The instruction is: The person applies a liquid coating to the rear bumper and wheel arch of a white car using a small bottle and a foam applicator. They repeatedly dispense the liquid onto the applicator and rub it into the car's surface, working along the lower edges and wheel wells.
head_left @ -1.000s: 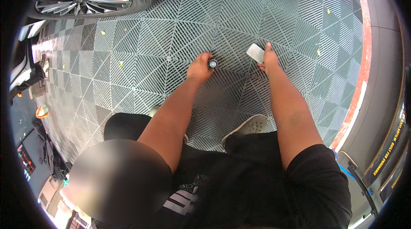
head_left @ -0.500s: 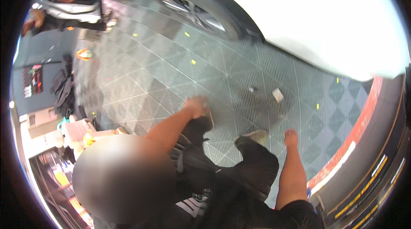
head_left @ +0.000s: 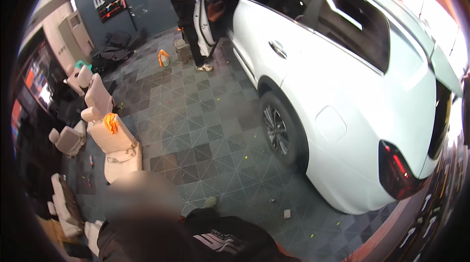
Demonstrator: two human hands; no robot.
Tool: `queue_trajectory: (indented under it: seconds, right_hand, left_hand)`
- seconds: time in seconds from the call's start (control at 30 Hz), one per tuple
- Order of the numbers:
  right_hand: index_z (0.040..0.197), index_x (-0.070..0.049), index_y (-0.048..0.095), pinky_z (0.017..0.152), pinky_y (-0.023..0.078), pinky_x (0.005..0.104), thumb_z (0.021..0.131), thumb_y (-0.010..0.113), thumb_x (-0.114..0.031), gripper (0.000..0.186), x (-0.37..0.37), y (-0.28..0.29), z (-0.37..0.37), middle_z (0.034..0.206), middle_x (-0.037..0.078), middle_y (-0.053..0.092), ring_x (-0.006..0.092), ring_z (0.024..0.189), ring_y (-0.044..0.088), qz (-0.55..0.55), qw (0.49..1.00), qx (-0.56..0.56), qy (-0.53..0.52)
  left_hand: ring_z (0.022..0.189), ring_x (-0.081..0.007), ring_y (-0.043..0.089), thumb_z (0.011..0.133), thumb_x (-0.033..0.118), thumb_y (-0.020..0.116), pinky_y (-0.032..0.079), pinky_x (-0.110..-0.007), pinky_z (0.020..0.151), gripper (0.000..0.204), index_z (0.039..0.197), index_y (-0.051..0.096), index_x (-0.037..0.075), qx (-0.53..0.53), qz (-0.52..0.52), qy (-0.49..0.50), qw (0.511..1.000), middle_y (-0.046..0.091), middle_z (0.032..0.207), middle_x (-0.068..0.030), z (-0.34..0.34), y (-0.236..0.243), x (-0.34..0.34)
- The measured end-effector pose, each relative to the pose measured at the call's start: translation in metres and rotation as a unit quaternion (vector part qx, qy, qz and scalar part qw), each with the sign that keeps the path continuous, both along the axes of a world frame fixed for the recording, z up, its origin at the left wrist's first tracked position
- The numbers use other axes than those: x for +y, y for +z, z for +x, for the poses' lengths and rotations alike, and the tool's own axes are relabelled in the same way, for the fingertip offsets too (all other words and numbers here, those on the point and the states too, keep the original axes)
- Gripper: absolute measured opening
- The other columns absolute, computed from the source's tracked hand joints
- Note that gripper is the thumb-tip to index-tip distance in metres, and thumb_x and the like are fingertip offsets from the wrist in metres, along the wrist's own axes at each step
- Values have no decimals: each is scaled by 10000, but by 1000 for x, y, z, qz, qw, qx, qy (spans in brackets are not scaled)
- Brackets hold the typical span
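Observation:
Neither my left hand nor my right hand shows in the picture; what they do is hidden. My black shirt (head_left: 230,236) with a pale print fills the lower edge, and one shoe (head_left: 211,202) is on the floor. Nearest to me is a white car (head_left: 338,130), its rear wheel (head_left: 279,130) and lit tail light (head_left: 399,171) facing my side. A small whitish block (head_left: 287,213) lies on the tiled floor between me and the car, with a tiny object (head_left: 273,200) beside it.
Cream car seats (head_left: 122,164) stand on the left, one draped with an orange cloth (head_left: 111,123). A person in black (head_left: 186,12) is at the open front door (head_left: 208,17). Near them are a grey stool (head_left: 182,51) and a bottle (head_left: 164,60) with orange cloth. Dark material (head_left: 115,54) lies by the wall.
The view has swung up and leftward from floor and wheel to the car's side and the room. Both my hands, earlier low over the floor, have left the picture.

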State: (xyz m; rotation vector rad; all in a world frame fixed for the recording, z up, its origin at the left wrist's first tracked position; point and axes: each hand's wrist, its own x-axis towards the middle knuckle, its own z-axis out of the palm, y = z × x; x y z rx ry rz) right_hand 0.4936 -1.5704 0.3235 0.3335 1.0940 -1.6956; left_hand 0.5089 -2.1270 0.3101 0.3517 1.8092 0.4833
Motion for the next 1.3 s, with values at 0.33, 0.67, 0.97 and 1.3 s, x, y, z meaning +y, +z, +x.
queue_trajectory:
  seconds: [0.33,0.67,0.97,1.3]
  right_hand:
    - [1409,-57,677,1023,535,410,1019,714,-237,431,-80,59,-101,1386,124,690,234,1246,660,140,975,99,143]
    - [1414,-49,671,1020,536,412,1020,716,-242,441,-206,60,-112,1393,124,686,236,1247,658,166,947,105,256]
    - [1419,-42,667,1018,537,414,1020,717,-246,451,-284,59,-127,1399,125,683,237,1247,655,162,927,91,326]
    - [1424,-34,661,1016,538,416,1020,718,-250,461,-293,57,-128,1405,125,679,239,1248,653,170,907,87,375]
  left_hand:
    - [1186,-374,699,893,262,729,538,-514,981,445,1301,674,96,36,-49,64,996,742,1215,-195,4,23,-38]
    - [1193,-385,706,838,154,756,565,-516,970,504,1329,657,100,62,-88,125,986,746,1247,-171,47,45,-123]
    - [1152,-382,724,829,163,739,571,-486,957,450,1279,734,131,83,-96,63,990,762,1209,-174,66,58,-158]
    - [1120,-395,732,857,239,721,563,-511,954,358,1168,795,78,106,-71,80,989,773,1172,-200,98,-5,-180]
